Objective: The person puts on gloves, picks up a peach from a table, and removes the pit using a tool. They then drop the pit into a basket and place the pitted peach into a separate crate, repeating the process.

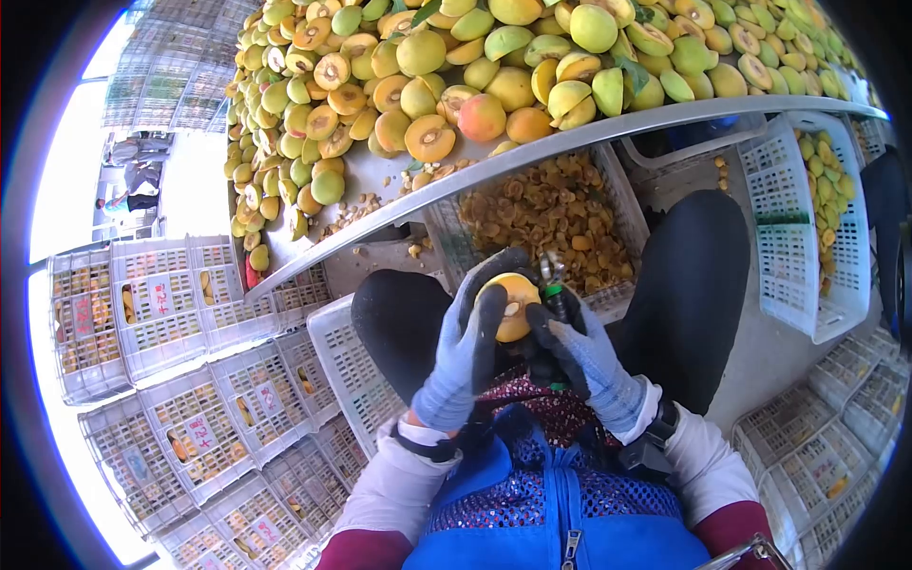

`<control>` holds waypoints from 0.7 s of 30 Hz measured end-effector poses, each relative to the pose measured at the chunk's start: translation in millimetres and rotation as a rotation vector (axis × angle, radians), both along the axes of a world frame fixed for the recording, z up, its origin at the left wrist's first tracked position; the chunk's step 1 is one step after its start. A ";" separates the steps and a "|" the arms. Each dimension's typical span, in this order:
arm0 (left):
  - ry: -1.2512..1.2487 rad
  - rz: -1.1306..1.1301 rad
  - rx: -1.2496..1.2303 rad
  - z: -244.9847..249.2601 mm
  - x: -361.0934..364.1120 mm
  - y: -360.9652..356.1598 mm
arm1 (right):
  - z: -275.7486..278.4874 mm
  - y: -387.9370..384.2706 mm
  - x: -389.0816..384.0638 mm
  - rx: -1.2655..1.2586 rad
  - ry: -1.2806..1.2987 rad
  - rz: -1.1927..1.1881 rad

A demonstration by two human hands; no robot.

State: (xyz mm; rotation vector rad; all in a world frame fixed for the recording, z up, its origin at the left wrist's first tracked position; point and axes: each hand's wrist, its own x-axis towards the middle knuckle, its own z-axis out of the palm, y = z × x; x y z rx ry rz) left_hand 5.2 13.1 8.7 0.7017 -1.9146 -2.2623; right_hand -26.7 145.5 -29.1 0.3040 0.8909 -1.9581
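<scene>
Half of a yellow fruit [514,321] with its cut face and stone showing is held in my gloved left hand [465,337], whose fingers wrap round it. My gloved right hand [579,347] grips a small tool [556,299] with a green band and a metal tip; its thumb is beside the fruit's right edge. Both hands are above my lap. Beyond them, many whole and cut fruits [418,52] are piled on a metal-edged table [380,180].
Below the table edge is a crate [632,214] of brownish pieces. A white crate [779,237] with green fruits stands at right. Stacked crates [204,418] fill the left; more [836,408] are lower right. People [142,180] are far left, and a person's dark sleeve or leg [885,228] shows at right.
</scene>
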 end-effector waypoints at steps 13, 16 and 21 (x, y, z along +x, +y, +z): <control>-0.092 0.055 -0.092 -7.8 47.3 0.5 | 17.7 25.4 32.6 0.639 1.315 0.477; -0.084 0.038 -0.140 -6.1 52.6 2.7 | 17.8 25.5 38.5 0.640 1.318 0.513; -0.139 -0.097 -0.493 2.5 64.9 -4.7 | 20.2 28.1 45.9 0.589 1.313 0.552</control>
